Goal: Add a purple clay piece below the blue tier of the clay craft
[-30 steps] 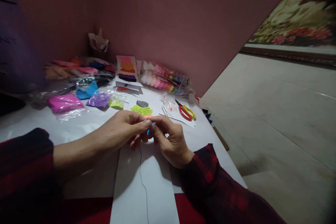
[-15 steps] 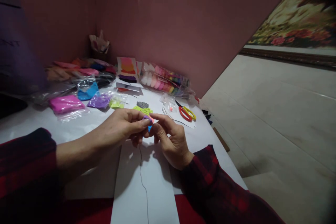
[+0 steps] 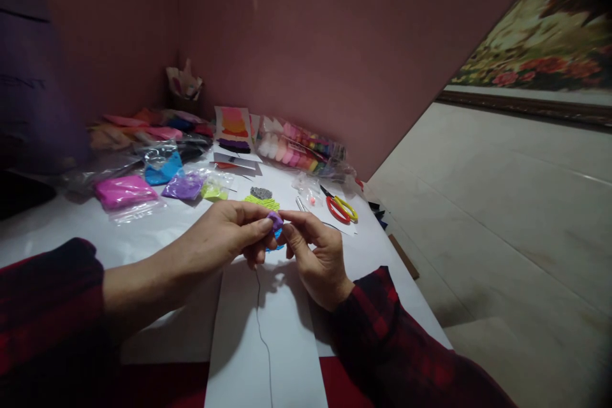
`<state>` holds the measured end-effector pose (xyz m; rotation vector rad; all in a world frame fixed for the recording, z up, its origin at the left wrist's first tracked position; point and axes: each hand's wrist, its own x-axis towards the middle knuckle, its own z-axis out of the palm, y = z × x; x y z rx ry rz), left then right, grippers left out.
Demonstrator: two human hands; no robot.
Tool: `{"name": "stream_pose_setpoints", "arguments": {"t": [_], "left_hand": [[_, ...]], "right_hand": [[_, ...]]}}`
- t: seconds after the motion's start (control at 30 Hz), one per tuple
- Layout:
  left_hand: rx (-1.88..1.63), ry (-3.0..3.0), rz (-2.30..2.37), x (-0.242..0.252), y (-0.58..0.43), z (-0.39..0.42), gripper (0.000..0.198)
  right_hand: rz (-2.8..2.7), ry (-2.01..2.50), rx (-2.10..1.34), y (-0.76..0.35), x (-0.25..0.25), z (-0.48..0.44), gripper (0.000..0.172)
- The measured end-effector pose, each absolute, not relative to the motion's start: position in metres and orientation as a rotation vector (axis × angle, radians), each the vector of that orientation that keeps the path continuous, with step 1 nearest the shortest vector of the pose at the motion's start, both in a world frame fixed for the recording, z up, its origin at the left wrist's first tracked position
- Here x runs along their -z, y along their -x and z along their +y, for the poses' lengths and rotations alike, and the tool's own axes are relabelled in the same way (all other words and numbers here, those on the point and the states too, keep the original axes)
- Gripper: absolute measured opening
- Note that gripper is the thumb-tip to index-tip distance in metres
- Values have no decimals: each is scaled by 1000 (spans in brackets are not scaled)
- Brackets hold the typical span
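Note:
Between the fingertips of both hands is a small lump of purple modelling clay (image 3: 275, 221). My left hand (image 3: 239, 229) pinches it between thumb and forefinger, the other fingers curled beneath. My right hand (image 3: 315, 252) is closed from the other side, its thumb and forefinger touching the lump's right edge. Below the hands lies a strip of white paper (image 3: 258, 338) with a thin dark line down it. Beyond the fingers, yellow-green clay (image 3: 262, 201) and grey clay (image 3: 261, 192) lie on the paper; blue clay (image 3: 278, 242) shows partly behind the fingers.
Scissors (image 3: 340, 209) with red and yellow handles lie to the right. Left are bags of pink clay (image 3: 125, 192), purple clay (image 3: 184, 186) and blue clay (image 3: 163, 169). Packs of coloured clay (image 3: 299, 146) and a painted card (image 3: 233, 129) stand by the pink wall. A purple bottle-like object (image 3: 38, 76) stands far left.
The purple lump now shows more between the fingertips, and the right thumb and forefinger have shifted slightly around it. The whole view has moved a little.

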<state>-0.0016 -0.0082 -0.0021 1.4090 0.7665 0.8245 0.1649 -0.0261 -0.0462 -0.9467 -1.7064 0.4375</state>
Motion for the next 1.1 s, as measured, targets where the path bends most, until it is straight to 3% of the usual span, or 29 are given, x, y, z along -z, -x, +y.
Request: {"name": "stream_pose_setpoints", "arguments": {"t": [0.27,0.5,0.7,0.8,0.97,1.1], "left_hand": [[-837,-1283,807,8,2,-4,11],[-838,-1137,677,9,2,-5,1],[-867,-1109,648,7,2,-7,19],[-875,-1100,665,6,2,-5,8],[-877,-1121,734,7,3,-4,12],[-899,-1183,723,6,4,-4,6]], "right_hand": [[-1781,858,-463,-168,50,-26,36],[-1745,877,-402,-164,45,-27,33],[-1760,796,-344,-163,43,-31,30],[-1709,820,-342,-164,42,-33,30],[-1655,938,-324,-164,42,-33,14],[-1686,941,-284,-164,40,-33,14]]}}
